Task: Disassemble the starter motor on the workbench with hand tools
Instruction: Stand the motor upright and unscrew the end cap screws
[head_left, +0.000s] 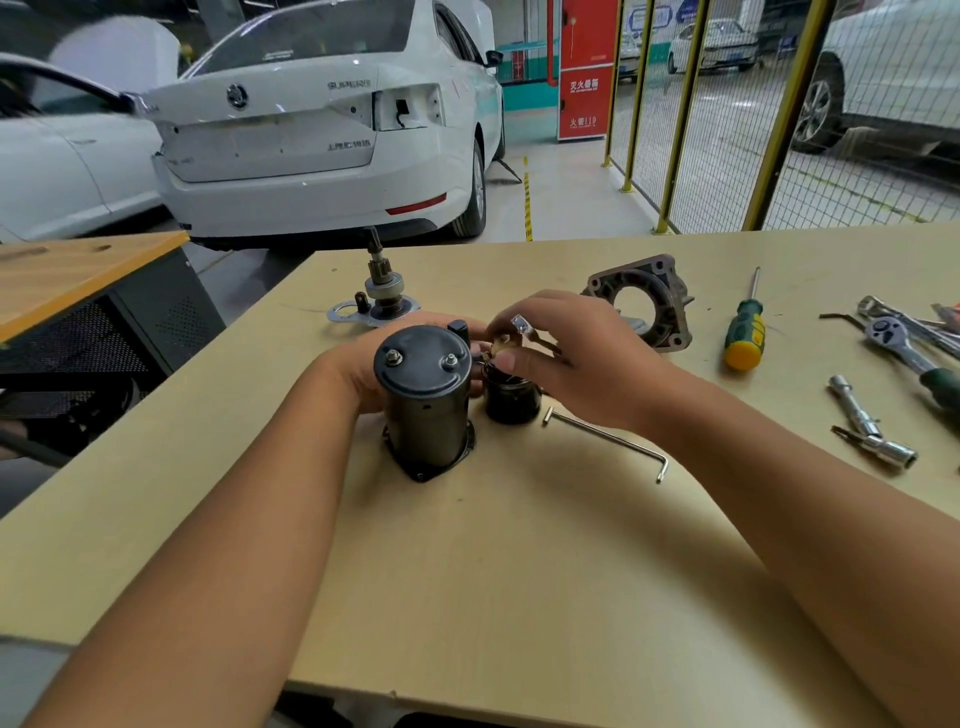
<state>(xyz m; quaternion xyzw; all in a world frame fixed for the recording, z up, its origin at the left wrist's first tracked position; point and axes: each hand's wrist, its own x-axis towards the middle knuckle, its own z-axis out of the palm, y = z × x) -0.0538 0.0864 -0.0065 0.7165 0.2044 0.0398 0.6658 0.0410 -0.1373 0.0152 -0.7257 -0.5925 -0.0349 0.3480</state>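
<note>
Upright, motor body (423, 400) between both hands.

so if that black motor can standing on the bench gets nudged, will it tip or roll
The black motor housing looks tall for its footprint, so a sideways push could tip it, though its base flange probably helps. It looks like metal, so likely heavy. The left hand holds it. Once on its round side, it might roll.

Both hands' fingers (511, 358) curled, wrists close together.
</note>
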